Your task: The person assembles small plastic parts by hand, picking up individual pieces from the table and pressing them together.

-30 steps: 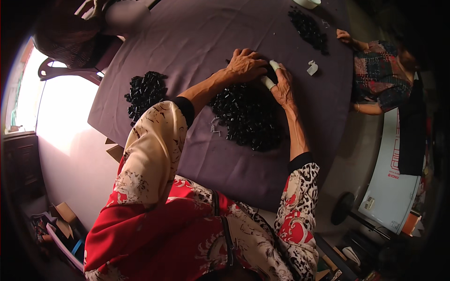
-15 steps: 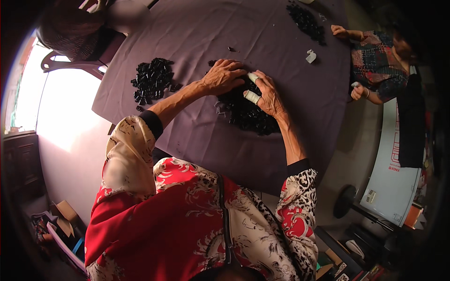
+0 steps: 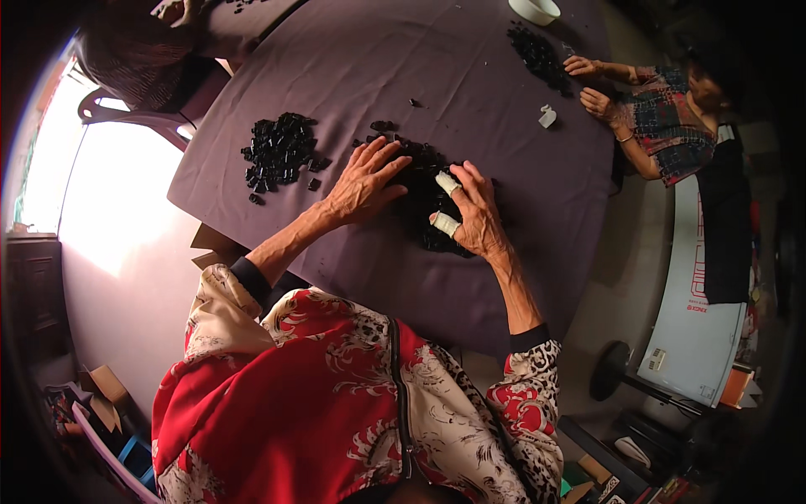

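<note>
A pile of small shiny black plastic-looking pieces (image 3: 426, 158) lies on the purple-grey cloth before me; their exact kind is too small to tell. Over its left side my left hand (image 3: 363, 183) rests palm down, fingers stretched out and holding nothing I can see. My right hand (image 3: 478, 217) lies on the pile's right side with its fingers apart, white wraps around its thumb and index finger. Parts of the pile are hidden beneath both hands. To the left sits a second heap of black pieces (image 3: 279, 151), apart from my hands.
The cloth-covered table (image 3: 336, 260) spreads out ahead. A lone black piece (image 3: 415, 102) lies beyond the pile. Far right are another black heap (image 3: 537, 57), a crumpled white item (image 3: 547, 116), a white bowl (image 3: 537, 10) and another person's hands (image 3: 598, 102). A chair (image 3: 138, 118) stands left.
My left hand has drawn back left and toward me, away from my right hand, with its fingers spreading. The right hand sits slightly lower. The other person's hands have come together near the far heap.
</note>
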{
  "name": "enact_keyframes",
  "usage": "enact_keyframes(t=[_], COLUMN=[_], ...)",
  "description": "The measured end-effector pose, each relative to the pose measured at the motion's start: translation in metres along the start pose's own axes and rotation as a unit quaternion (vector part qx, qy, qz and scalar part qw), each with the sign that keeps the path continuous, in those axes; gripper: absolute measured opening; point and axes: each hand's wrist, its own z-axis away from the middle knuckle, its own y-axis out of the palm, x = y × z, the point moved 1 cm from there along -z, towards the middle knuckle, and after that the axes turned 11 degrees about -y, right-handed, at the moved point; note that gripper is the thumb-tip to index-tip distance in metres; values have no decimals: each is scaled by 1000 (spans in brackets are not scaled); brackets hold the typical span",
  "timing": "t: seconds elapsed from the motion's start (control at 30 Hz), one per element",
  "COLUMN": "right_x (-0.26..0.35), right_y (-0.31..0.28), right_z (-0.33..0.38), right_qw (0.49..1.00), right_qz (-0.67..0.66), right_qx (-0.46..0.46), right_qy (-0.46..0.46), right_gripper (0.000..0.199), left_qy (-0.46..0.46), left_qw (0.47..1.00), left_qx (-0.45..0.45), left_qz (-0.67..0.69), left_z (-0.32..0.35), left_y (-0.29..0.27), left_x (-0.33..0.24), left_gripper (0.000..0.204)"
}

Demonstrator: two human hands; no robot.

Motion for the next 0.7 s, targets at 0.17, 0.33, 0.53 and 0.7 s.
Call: enact_keyframes(t=[0.17,0.33,0.53,0.7], right_x=[35,17,17,46], right_y=[12,16,10,19], right_z=[21,26,33,37], right_qw=[999,997,998,999], right_qz=[3,63,70,27], right_qx=[37,25,7,28], right_qy=[-38,-25,2,-33], right_gripper=[42,34,39,44], left_qy=[-61,-60,-78,-177], left_qw=[998,995,991,973], left_qx=[-23,-27,-81,-143], left_qz=[22,80,70,31], left_z=[27,46,26,-6], left_y=[-4,2,0,13], left_x=[4,-12,-8,21], left_gripper=[51,51,50,49])
